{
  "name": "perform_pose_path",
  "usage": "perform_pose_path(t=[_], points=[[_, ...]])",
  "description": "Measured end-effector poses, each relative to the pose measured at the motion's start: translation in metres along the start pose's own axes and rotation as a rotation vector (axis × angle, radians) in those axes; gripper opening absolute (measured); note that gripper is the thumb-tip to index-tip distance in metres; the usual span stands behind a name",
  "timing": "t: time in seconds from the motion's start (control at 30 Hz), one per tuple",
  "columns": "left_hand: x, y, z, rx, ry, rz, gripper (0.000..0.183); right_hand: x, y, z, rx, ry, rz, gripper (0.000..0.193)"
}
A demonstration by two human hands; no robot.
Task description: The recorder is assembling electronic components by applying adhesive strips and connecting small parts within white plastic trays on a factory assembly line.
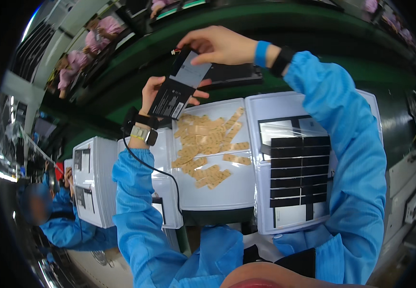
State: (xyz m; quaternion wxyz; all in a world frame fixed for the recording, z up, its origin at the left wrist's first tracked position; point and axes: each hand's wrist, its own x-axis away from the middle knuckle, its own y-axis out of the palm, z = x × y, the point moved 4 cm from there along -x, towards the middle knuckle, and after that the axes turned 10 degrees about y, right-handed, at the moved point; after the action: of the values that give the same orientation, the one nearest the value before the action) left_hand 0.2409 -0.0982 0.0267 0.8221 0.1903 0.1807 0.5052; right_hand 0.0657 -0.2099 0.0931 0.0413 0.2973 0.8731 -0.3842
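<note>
A flat battery pack (172,99), black with a printed label at its lower end and a grey face above, is held up over the far edge of the trays. My left hand (150,92) grips its labelled end, thumb at the side and fingers behind. At the upper end, my right hand (222,45) is curled with its thumb on the grey face. A small white connector (175,51) with red wire sticks out there. Beneath my hands, a white tray (213,199) bears a heap of tan strips (205,139).
On my right, another white tray (264,223) carries black strips (300,168) in rows. Stacked white trays (105,187) stand at left, near a co-worker in blue (69,230). A black cable (157,170) runs from my left wrist. A dark flat block (237,74) lies beyond.
</note>
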Motion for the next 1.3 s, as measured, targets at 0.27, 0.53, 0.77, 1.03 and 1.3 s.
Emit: perform_pose_path(t=[0.27,0.53,0.77,1.03,1.3], points=[[-0.063,-0.156,-0.041,-0.864,0.263,0.611,0.049,0.030,-0.054,0.106,0.232,0.284,0.676,0.036],[-0.090,-0.031,-0.111,-1.530,0.396,0.262,0.073,0.049,-0.074,0.204,0.509,0.620,0.611,0.041],[-0.093,-0.064,-0.075,-1.134,0.449,0.383,0.060,0.023,-0.023,0.194,0.475,0.551,0.440,0.043],[-0.067,-0.114,-0.030,-1.969,0.241,0.203,0.123,0.018,0.010,0.169,0.190,0.561,0.187,0.038],[-0.075,-0.102,-0.037,-1.856,0.117,0.179,0.117,0.023,0.007,0.176,0.355,0.504,0.157,0.045]])
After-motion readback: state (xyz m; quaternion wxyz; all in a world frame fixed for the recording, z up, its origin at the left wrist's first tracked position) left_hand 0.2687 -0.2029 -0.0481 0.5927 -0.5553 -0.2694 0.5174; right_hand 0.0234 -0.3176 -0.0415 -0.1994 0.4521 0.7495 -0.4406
